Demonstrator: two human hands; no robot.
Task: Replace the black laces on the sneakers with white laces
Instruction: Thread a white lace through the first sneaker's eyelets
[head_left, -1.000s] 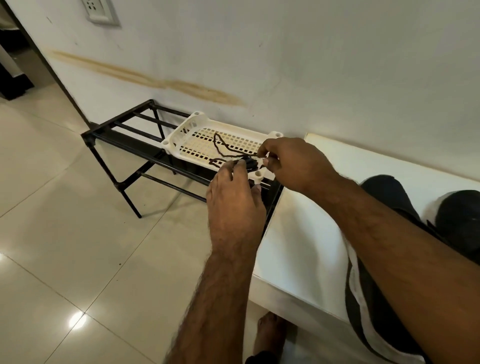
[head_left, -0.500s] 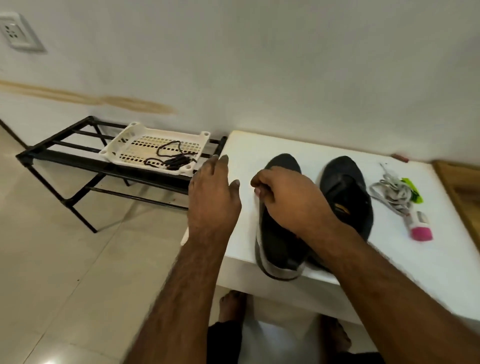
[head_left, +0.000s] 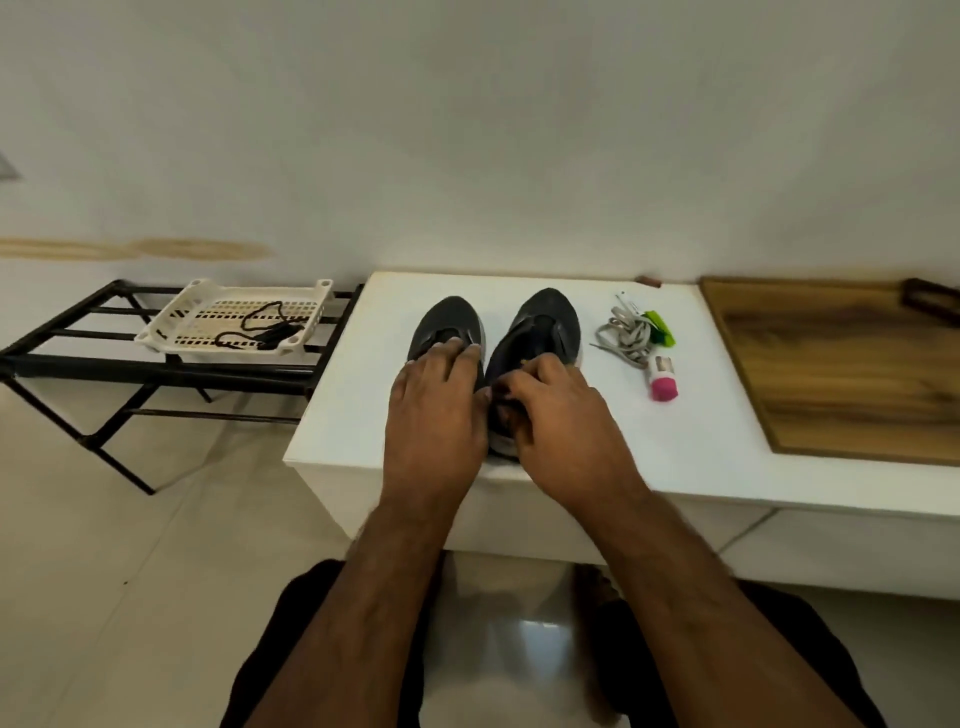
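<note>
The white table top (head_left: 691, 441) carries my two black fabric sneakers (head_left: 449, 322), side by side, long axes running from me toward the far wall, toes far. My left hand (head_left: 434, 410) lies on the left shoe, fingers (head_left: 457, 349) fairly straight, gripping nothing. My right hand (head_left: 561, 415) curls at the right shoe's near opening; what it pinches I cannot tell. The bundled white laces (head_left: 626, 332) lie just right of the shoes, nearer my right hand. One loose black lace (head_left: 260, 328) sits in the white plastic basket (head_left: 176, 332), far left.

Looked like a home entryway. Tiled floor (head_left: 104, 571), black shoe rack (head_left: 156, 366), white bench (head_left: 727, 457) against a plain stained wall (head_left: 467, 130).
</note>
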